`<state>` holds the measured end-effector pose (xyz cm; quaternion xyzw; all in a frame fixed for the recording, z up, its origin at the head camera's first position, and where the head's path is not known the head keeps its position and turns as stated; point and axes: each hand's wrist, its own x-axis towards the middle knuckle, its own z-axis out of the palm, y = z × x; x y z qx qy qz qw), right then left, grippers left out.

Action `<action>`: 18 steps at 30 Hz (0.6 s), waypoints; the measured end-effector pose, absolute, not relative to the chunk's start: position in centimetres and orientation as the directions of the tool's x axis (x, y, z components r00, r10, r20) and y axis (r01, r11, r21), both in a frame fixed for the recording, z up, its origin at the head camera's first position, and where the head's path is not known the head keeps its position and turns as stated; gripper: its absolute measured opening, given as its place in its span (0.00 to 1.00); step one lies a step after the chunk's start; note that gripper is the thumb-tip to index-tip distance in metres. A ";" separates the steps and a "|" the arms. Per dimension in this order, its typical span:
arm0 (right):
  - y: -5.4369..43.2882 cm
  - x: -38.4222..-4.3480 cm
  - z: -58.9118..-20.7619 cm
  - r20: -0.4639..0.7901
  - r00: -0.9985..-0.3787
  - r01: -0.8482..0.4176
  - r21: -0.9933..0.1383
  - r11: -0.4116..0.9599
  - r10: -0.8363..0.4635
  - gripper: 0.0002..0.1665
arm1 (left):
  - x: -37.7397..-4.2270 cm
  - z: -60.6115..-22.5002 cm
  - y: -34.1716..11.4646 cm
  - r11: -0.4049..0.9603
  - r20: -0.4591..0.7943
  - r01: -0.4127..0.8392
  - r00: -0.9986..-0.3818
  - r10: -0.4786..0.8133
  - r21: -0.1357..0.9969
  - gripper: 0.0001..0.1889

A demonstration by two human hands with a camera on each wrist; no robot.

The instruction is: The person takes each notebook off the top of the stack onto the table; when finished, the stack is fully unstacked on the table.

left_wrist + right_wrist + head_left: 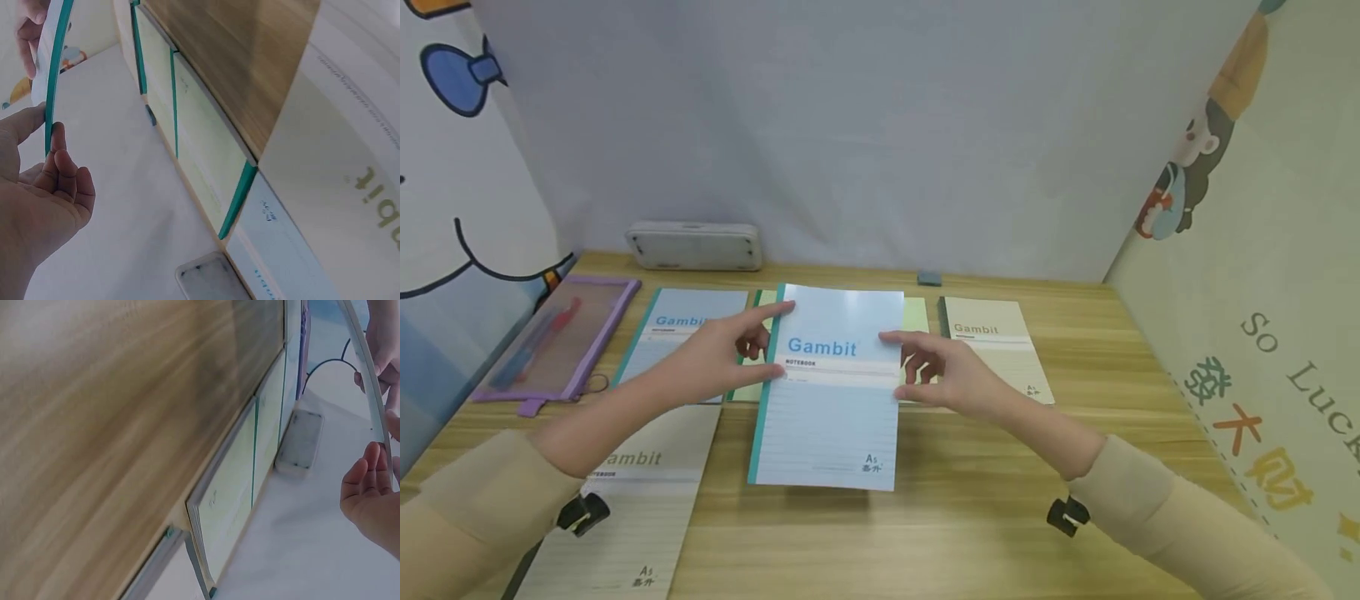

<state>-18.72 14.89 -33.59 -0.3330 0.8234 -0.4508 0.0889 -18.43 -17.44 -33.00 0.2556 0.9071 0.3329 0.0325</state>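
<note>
A light blue Gambit notebook (831, 425) with a teal spine is held up over the table, its cover facing me. My left hand (718, 358) pinches the spine edge, thumb below and index finger above. At the opposite edge my right hand (955, 375) grips with thumb and fingers. In the left wrist view the teal spine (55, 75) bends slightly between the hands; the right wrist view shows the page edge (369, 369) bowed too. Behind it lie pale green notebooks (916, 313), partly hidden in the head view; two sit side by side in the left wrist view.
Another blue notebook (700, 302) lies left, a cream notebook (617, 529) in front of it, and a second cream notebook (1000, 367) right. A purple-edged mesh pouch (568, 333), a pale pencil case (692, 247) and a small grey block (928, 277) sit farther back.
</note>
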 end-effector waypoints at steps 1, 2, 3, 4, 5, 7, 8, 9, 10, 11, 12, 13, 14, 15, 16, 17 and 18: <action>14.6 -18.4 -34.0 0.147 -0.763 -0.458 -0.810 0.366 -0.629 0.38 | -18.1 -33.3 -17.7 0.651 0.106 0.443 -0.866 0.489 0.617 0.41; 14.4 -18.1 -34.4 0.138 -0.765 -0.446 -0.818 0.363 -0.629 0.37 | -17.9 -33.6 -17.9 0.653 0.100 0.442 -0.865 0.492 0.615 0.41; 14.1 -17.8 -34.7 0.129 -0.766 -0.436 -0.825 0.360 -0.630 0.37 | -17.5 -34.0 -18.2 0.655 0.091 0.438 -0.865 0.494 0.616 0.42; 13.9 -17.5 -35.1 0.115 -0.767 -0.422 -0.831 0.362 -0.631 0.37 | -17.2 -34.3 -18.4 0.654 0.083 0.437 -0.863 0.498 0.617 0.42; 13.6 -17.3 -35.5 0.103 -0.765 -0.414 -0.835 0.362 -0.636 0.37 | -16.9 -34.7 -18.6 0.652 0.070 0.430 -0.862 0.502 0.625 0.42; 13.2 -16.7 -36.2 0.076 -0.761 -0.405 -0.831 0.381 -0.644 0.38 | -16.3 -35.5 -19.1 0.647 0.041 0.415 -0.859 0.510 0.640 0.42; 13.0 -16.5 -36.6 0.063 -0.759 -0.404 -0.826 0.392 -0.649 0.39 | -16.0 -35.9 -19.3 0.643 0.027 0.406 -0.858 0.513 0.649 0.43; 12.8 -16.3 -36.9 0.052 -0.755 -0.405 -0.821 0.403 -0.653 0.39 | -15.7 -36.2 -19.6 0.641 0.012 0.395 -0.857 0.516 0.658 0.43; 12.6 -16.2 -37.2 0.040 -0.752 -0.408 -0.812 0.417 -0.658 0.40 | -15.4 -36.5 -19.8 0.639 0.000 0.387 -0.855 0.518 0.664 0.43; 12.3 -16.0 -37.5 0.035 -0.746 -0.421 -0.799 0.430 -0.665 0.40 | -15.2 -36.8 -20.0 0.644 -0.013 0.378 -0.856 0.516 0.665 0.43; 12.1 -15.8 -37.7 0.029 -0.743 -0.433 -0.783 0.447 -0.669 0.41 | -14.9 -37.1 -20.1 0.649 -0.025 0.373 -0.856 0.516 0.663 0.43; 11.9 -15.7 -38.0 0.022 -0.740 -0.444 -0.767 0.463 -0.673 0.41 | -14.7 -37.3 -20.3 0.655 -0.035 0.367 -0.856 0.516 0.661 0.43; 11.7 -15.5 -38.3 0.018 -0.737 -0.462 -0.743 0.484 -0.676 0.41 | -14.5 -37.4 -20.4 0.661 -0.045 0.364 -0.856 0.515 0.656 0.43; 11.4 -15.3 -38.5 0.013 -0.734 -0.474 -0.726 0.499 -0.679 0.42 | -14.3 -37.6 -20.5 0.671 -0.056 0.360 -0.856 0.514 0.648 0.43; 11.2 -15.0 -38.7 0.003 -0.732 -0.483 -0.708 0.516 -0.681 0.42 | -14.1 -37.8 -20.6 0.680 -0.066 0.359 -0.856 0.514 0.640 0.43; 11.0 -14.8 -39.0 -0.002 -0.730 -0.491 -0.694 0.527 -0.684 0.42 | -13.9 -37.9 -20.8 0.684 -0.076 0.359 -0.853 0.517 0.635 0.43; 10.8 -14.6 -39.3 -0.005 -0.726 -0.501 -0.682 0.534 -0.687 0.42 | -13.8 -38.0 -20.9 0.684 -0.081 0.363 -0.847 0.525 0.633 0.43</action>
